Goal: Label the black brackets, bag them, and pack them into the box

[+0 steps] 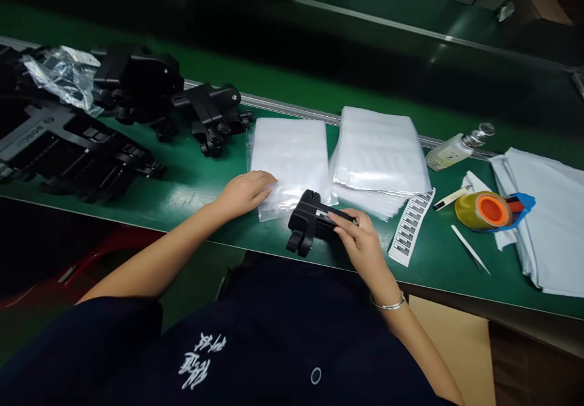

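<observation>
My right hand (361, 241) is closed around a black plastic bracket-like part (302, 222) at the table's front edge. Its fingers lie over a small white and black label on the part's upper face. My left hand (244, 194) rests flat at the left edge of a stack of clear plastic bags (289, 150), fingers stretched out and thumb apart. The black part overlaps the front right corner of these bags. Right of it lies a strip of printed labels (412, 226), and behind that a second bag stack (381, 150).
More black plastic parts (212, 111) and a grey-black BOSCH-marked piece (59, 132) crowd the left. To the right are a pump bottle (451, 153), a marker (451, 199), a tape roll (484, 210), white tweezers (469, 248) and folded white sheets (547, 211). A metal rail runs behind.
</observation>
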Tool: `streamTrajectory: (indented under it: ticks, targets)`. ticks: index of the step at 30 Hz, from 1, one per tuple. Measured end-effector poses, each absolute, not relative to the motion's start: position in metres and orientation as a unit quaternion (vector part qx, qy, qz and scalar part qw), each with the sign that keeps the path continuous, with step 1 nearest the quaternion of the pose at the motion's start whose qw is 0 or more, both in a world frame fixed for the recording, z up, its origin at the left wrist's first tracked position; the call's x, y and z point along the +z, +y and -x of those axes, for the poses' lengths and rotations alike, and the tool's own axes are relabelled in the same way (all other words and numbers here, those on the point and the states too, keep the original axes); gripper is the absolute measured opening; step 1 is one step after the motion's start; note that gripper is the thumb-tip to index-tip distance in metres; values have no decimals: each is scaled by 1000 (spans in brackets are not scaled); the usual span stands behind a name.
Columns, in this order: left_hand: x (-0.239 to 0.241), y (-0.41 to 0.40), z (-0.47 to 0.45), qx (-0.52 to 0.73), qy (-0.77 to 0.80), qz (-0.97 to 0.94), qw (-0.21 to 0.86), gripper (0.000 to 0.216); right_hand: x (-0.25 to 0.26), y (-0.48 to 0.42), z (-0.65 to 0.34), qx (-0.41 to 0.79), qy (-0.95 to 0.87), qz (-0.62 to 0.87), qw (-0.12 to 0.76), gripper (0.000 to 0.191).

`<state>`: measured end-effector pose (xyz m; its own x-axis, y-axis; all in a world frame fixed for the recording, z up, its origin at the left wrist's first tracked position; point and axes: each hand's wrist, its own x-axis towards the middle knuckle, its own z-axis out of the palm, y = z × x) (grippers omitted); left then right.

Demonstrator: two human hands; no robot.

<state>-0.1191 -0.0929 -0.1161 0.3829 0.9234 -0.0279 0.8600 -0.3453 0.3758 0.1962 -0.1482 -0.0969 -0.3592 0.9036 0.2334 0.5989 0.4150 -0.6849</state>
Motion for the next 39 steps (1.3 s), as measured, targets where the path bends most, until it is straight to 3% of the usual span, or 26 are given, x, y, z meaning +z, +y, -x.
streamTrajectory:
  ticks: [3, 8, 12, 17, 21, 24, 27, 32, 36, 39]
  targets:
    - [-121, -90, 115, 46, 502, -850, 154, 47, -69, -155, -193, 359, -692, 535, 324, 31]
    - [-132, -90, 107, 38, 472, -873, 113, 36, -44, -159, -189, 419, -638, 562, 317, 29]
    - [-137, -92, 108, 58, 471, -875, 92, 34, -43, -161, -188, 412, -640, 562, 324, 29]
    - [-142, -99, 109, 65, 446, -888, 91, 46, -40, -164, -182, 371, -657, 578, 310, 29]
    - [-145, -103, 111, 104, 413, -901, 76, 35, -36, -163, -179, 366, -660, 583, 301, 29]
    - [-142, -103, 111, 120, 413, -900, 70, 39, -44, -163, -186, 371, -655, 577, 318, 31]
    - [-138, -107, 103, 118, 386, -910, 90, 42, -69, -165, -202, 370, -644, 546, 388, 37]
    - [-143, -133, 73, 49, 302, -935, 182, 68, -110, -176, -237, 335, -613, 523, 488, 56]
    - [-147, -134, 56, 89, 262, -941, 193, 61, -116, -187, -259, 343, -586, 527, 512, 61]
    - [-151, -123, 49, 98, 356, -916, 154, 61, -117, -197, -270, 349, -554, 548, 521, 65]
